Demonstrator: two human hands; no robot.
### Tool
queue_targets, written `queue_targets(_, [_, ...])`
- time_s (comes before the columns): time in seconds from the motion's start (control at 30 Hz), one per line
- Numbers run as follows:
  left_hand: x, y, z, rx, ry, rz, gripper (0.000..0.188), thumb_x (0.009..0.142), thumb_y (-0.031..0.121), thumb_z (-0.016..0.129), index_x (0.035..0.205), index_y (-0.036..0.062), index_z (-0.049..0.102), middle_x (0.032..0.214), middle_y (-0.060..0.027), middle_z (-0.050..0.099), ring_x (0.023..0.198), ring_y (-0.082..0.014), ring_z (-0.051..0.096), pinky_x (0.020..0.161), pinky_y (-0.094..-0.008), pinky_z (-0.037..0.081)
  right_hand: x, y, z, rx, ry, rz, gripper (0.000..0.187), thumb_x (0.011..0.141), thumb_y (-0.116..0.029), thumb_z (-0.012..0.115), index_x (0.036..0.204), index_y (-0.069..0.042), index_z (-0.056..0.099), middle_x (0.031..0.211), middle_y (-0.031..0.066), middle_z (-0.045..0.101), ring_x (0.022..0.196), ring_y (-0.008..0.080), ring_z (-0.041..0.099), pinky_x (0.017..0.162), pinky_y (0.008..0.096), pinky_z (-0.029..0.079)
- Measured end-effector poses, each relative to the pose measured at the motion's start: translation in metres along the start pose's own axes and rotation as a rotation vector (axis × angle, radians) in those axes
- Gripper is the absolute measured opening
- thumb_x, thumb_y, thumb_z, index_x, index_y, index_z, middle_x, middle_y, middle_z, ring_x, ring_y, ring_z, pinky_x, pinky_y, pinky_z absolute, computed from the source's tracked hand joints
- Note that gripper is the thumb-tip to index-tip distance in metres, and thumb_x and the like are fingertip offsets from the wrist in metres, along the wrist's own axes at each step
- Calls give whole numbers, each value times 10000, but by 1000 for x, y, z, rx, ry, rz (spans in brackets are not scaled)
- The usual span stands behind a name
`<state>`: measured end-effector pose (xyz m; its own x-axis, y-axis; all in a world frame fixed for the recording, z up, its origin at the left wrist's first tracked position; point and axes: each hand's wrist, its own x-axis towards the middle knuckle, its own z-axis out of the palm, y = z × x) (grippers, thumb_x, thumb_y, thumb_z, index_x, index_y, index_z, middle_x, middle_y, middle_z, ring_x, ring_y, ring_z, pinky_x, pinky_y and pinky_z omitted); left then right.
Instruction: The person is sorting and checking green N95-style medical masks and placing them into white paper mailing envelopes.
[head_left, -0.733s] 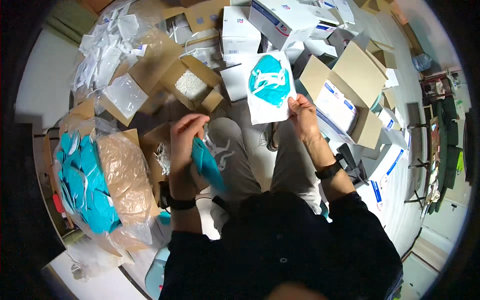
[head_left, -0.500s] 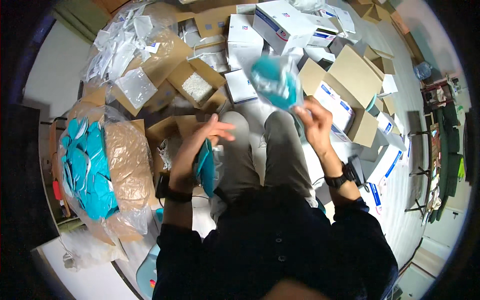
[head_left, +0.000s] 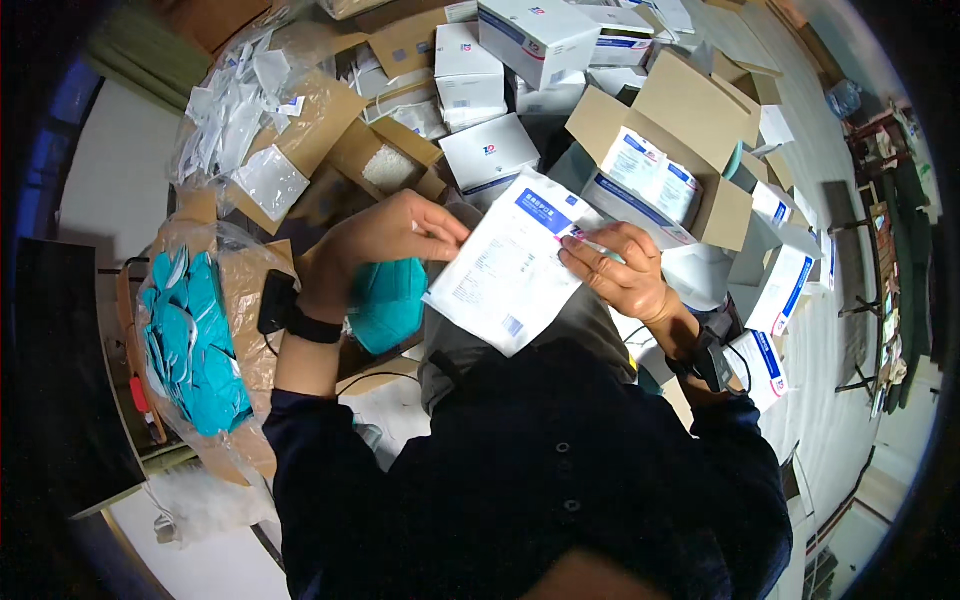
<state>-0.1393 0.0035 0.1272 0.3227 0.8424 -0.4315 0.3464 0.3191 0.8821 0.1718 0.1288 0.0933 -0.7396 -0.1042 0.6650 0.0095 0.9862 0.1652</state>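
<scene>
A flat white pouch (head_left: 510,265) with a blue printed panel is tilted above my lap. Its right edge is gripped by my right hand (head_left: 625,275), with the thumb on the printed face. My left hand (head_left: 385,240) has its fingers bent together at the pouch's upper left edge. A teal cup-shaped face mask (head_left: 388,305) hangs just below that hand; how it is held there is hidden.
Many teal masks (head_left: 195,345) fill a plastic-lined carton at my left. White pouches (head_left: 240,105) are heaped at the far left. An open carton (head_left: 725,205) at the right holds similar pouches. White boxes (head_left: 540,40) are stacked ahead, and a small carton contains white pellets (head_left: 388,168).
The pouch has come nearer over my lap, its printed side now facing up. The teal blur seen at it before is gone. My left hand has moved from spread fingers to the pouch's edge.
</scene>
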Motion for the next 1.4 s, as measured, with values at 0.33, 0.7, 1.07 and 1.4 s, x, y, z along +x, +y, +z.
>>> queue_targets(0.33, [57,-20,33,-120,256,246,331,883,140,650,1173,-15,609,1030,-67,680,921,-117,620,810,-252,482,-3,-1,-1,61,58,-110,335,630,-105,637,954,-58,707,971,18,658,890,163,608,821,301,456])
queue_targets(0.7, [85,-34,79,54,649,135,102,837,65,693,915,0,678,783,-25,662,718,-58,592,618,-208,461,-26,-16,11,743,-249,389,379,659,3,605,1034,-32,646,1141,88,611,1061,297,560,909,378,424])
queue_targets(1.07, [95,-29,104,86,438,82,143,838,53,698,752,-5,600,703,-2,610,622,-18,481,519,-223,391,-18,-26,59,1125,-12,1158,110,786,-42,737,742,-8,642,674,-7,569,623,61,472,530,254,382])
queue_targets(1.4, [74,11,164,261,731,507,85,740,7,703,735,16,618,666,-95,569,580,-199,563,525,-301,414,-89,0,151,1146,248,1762,217,786,-16,714,643,-33,551,613,12,554,567,81,486,500,249,400])
